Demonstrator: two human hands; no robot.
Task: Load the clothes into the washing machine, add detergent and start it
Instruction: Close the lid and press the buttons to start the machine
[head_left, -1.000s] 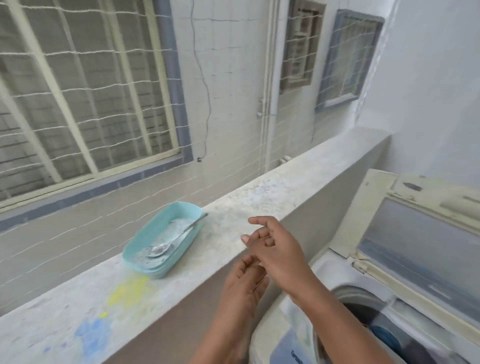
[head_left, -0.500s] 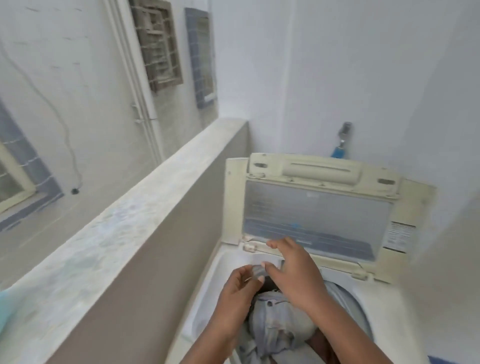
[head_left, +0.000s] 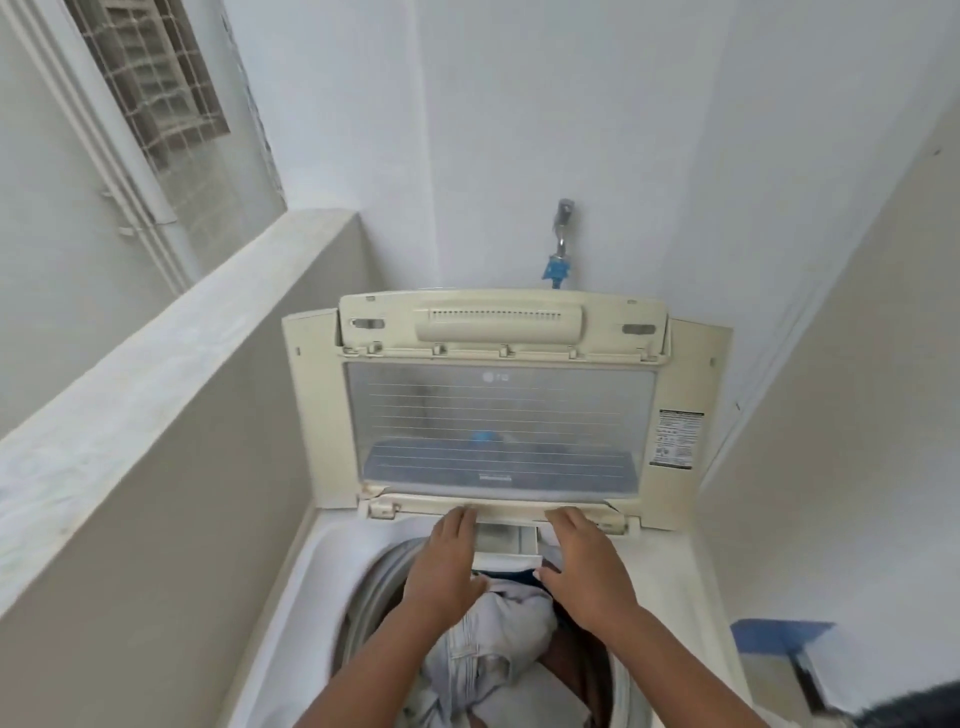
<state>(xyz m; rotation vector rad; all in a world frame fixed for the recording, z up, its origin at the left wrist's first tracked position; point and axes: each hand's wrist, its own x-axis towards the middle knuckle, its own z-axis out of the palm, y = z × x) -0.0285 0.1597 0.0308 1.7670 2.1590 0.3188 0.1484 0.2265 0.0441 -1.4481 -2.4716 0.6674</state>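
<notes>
A cream top-loading washing machine (head_left: 322, 551) stands below me with its lid (head_left: 498, 431) raised upright against the back wall. Its drum holds clothes (head_left: 498, 639), pale grey fabric on top of darker pieces. A small white detergent drawer (head_left: 506, 543) sticks out from the rear rim, over the drum. My left hand (head_left: 447, 566) lies along the drawer's left side and my right hand (head_left: 584, 564) along its right side, fingers extended toward the lid hinge. The drawer's inside looks pale; I cannot tell whether it holds powder.
A waist-high concrete ledge (head_left: 130, 374) runs along the left of the machine. A tap with a blue fitting (head_left: 558, 244) sticks out of the back wall above the lid. A blue-topped object (head_left: 779, 639) sits at the lower right.
My view has swung right from the ledge with the teal detergent tray to the machine. Both hands moved from above the clothes to either side of the detergent drawer.
</notes>
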